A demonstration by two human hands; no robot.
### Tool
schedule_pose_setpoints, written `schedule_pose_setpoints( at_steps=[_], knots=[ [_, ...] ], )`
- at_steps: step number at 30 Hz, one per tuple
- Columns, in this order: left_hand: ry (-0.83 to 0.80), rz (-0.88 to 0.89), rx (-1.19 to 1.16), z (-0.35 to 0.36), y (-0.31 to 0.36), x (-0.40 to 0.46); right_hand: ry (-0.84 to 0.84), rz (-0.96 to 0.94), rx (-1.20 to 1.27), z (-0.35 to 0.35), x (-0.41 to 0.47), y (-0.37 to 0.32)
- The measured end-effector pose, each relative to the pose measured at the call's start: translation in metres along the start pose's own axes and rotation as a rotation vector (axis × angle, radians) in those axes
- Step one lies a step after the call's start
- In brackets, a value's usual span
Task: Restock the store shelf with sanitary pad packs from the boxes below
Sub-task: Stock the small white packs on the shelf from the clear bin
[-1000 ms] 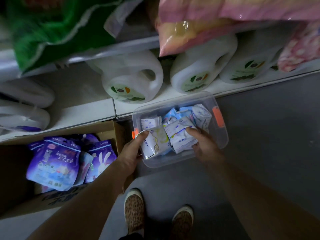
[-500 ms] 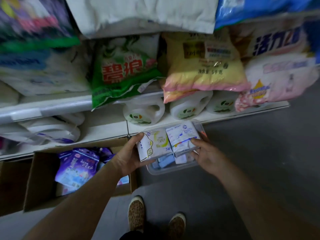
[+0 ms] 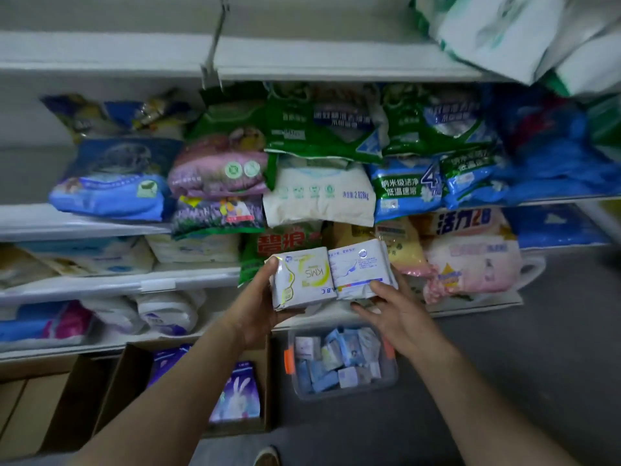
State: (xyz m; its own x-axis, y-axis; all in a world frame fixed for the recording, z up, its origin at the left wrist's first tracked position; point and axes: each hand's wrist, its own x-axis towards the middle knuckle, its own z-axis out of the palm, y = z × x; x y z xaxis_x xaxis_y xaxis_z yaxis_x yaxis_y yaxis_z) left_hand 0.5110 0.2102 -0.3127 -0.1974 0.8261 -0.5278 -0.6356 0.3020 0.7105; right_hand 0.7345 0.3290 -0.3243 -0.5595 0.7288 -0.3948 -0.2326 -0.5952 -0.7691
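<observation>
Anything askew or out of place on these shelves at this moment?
Yes: the green detergent bag and the pink bag droop over their shelf edges, as does a white-green bag up top. No spills or damage visible.

This is a shop aisle. White tiered shelves [image 3: 117, 287] carry stacked retail bags of washing powder [image 3: 319, 193] with printed brand labels. On the grey floor [image 3: 504, 381] below stand an open cardboard box [image 3: 265, 391] of purple packs [image 3: 240, 395] and a clear plastic bin [image 3: 391, 378] of small wrapped packs.
</observation>
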Motion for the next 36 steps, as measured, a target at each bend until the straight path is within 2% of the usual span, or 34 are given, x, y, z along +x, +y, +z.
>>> schedule_pose_setpoints(
  at_steps=[13, 18, 20, 23, 30, 36],
  knots=[
    [0.027, 0.338, 0.066, 0.07, 0.101, -0.071, -0.134, -0.143, 0.128, 0.091, -0.05, -0.117],
    [0.132, 0.43, -0.072, 0.084, 0.124, -0.08, -0.067, -0.212, 0.154, 0.114, -0.061, -0.143],
    [0.197, 0.471, -0.144, 0.093, 0.13, -0.082, -0.043, -0.284, 0.096, 0.123, -0.065, -0.15],
    [0.204, 0.529, -0.242, 0.109, 0.133, -0.082, 0.005, -0.394, 0.002, 0.14, -0.072, -0.158],
    [0.121, 0.562, -0.201, 0.148, 0.131, -0.083, 0.021, -0.414, -0.043, 0.16, -0.071, -0.175],
    [0.144, 0.55, -0.151, 0.162, 0.135, -0.083, 0.048, -0.335, 0.004, 0.156, -0.066, -0.19]
  ],
)
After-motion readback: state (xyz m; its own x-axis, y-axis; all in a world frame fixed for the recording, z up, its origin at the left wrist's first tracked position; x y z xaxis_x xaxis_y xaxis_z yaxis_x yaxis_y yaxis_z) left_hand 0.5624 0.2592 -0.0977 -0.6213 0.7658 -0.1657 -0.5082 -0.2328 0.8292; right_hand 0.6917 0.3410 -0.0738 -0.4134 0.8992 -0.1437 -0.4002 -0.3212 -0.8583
